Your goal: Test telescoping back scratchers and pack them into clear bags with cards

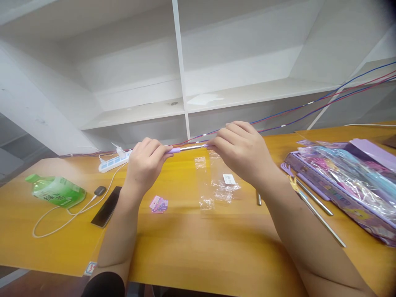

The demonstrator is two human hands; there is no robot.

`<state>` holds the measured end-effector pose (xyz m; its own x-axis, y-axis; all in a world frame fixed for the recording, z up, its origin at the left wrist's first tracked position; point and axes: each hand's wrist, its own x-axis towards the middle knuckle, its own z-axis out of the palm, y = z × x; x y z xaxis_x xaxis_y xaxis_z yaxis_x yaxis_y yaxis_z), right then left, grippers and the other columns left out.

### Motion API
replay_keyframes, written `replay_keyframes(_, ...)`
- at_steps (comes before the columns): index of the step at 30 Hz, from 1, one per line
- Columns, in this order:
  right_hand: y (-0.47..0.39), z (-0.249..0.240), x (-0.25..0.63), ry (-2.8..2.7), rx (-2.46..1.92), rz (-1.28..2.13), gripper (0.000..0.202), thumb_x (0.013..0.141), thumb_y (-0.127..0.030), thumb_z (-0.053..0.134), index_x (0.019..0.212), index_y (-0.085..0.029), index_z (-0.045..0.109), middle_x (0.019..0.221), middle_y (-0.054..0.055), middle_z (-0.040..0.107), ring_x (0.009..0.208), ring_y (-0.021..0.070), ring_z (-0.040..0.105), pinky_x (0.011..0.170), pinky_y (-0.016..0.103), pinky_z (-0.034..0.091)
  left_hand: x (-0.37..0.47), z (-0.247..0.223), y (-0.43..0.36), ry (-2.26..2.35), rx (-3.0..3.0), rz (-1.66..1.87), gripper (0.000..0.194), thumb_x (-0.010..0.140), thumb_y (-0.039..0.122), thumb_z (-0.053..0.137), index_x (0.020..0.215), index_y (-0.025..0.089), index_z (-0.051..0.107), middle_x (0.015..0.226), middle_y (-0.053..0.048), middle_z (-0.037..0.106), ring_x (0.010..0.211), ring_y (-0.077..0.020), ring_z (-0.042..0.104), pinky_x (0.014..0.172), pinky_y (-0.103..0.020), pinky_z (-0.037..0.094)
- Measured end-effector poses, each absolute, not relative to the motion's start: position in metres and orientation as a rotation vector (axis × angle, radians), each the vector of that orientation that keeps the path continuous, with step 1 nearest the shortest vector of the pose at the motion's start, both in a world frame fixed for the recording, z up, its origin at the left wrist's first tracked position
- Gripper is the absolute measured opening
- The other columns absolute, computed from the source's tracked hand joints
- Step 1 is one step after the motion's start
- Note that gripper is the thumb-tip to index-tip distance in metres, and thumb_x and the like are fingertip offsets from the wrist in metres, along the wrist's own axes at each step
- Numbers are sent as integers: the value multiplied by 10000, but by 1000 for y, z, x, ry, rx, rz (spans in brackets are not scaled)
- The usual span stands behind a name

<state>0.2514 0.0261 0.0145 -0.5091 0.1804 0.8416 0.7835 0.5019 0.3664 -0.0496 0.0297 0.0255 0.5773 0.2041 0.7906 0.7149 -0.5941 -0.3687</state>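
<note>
Over the table, I hold a thin metal rod (193,147) with light purple parts at its ends, level between my two hands. My left hand (147,159) is closed round its thicker purple end. The other purple tip is pinched in the fingers of my right hand (239,146), which partly cover it. Below them lie crumpled clear plastic wrappers (204,202) and a small white label (229,179). Several small purple printed cards (159,204) sit nearer to me. A short metal tube (259,198) shows beside my right forearm, partly hidden by it.
To the right stands a purple printed box (349,210) full of wrapped items, with metal rods (323,222) beside it. On the left are a green bottle (58,192), a black phone (107,208), a white cable (49,235) and a power strip (114,162). White shelving (182,62) rises behind.
</note>
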Motion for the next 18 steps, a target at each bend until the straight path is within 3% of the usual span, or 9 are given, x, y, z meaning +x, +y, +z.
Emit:
replay_keyframes(4,33,16,262,-1958,-833,-1031,248,1081,-185,609,838,-229,634,773,13,612,822,187,502,900,350,470,-65,31,36,-717,-2075,-943,71,1021,282,775,1034,226,734,820,-30,701,795,-222,567,672,-366,381)
replay_keyframes(18,34,25,297,-1930,-902,-953,207,1065,-224,638,861,-250,617,805,26,633,847,205,554,937,404,483,-88,37,43,-759,-2043,-1052,52,1017,287,778,1017,253,739,818,-37,684,792,-233,590,701,-385,386)
